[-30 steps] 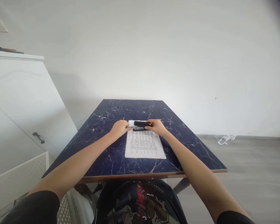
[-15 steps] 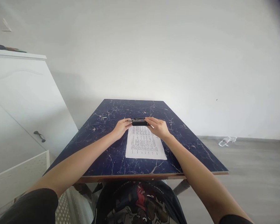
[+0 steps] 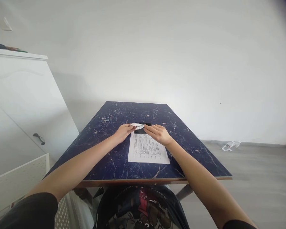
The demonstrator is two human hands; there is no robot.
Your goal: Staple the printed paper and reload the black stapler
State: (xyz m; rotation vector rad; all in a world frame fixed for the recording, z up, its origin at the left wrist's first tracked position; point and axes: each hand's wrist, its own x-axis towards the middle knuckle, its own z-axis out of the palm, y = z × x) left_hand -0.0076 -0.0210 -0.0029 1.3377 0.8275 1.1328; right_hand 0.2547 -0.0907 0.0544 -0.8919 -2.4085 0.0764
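Note:
A printed sheet of paper [image 3: 147, 149] lies on the dark blue marbled table [image 3: 109, 159]. At its far edge both hands meet over a black stapler [image 3: 143, 128] with a silvery metal strip on top. My left hand [image 3: 123, 132] pinches the strip's left end with closed fingers. My right hand [image 3: 158, 133] comes in from the right, its fingers curled onto the stapler's right side. Most of the stapler is hidden by the fingers.
A small grey object [image 3: 106, 120] lies on the table's far left. A white cabinet [image 3: 21, 105] with a dark handle [image 3: 39, 138] stands to the left. A crumpled plastic bottle [image 3: 230, 145] lies on the grey floor by the wall.
The stapler has been turned in my hands: its orange end no longer shows and the metal strip now faces up. My right hand slid slightly left over it.

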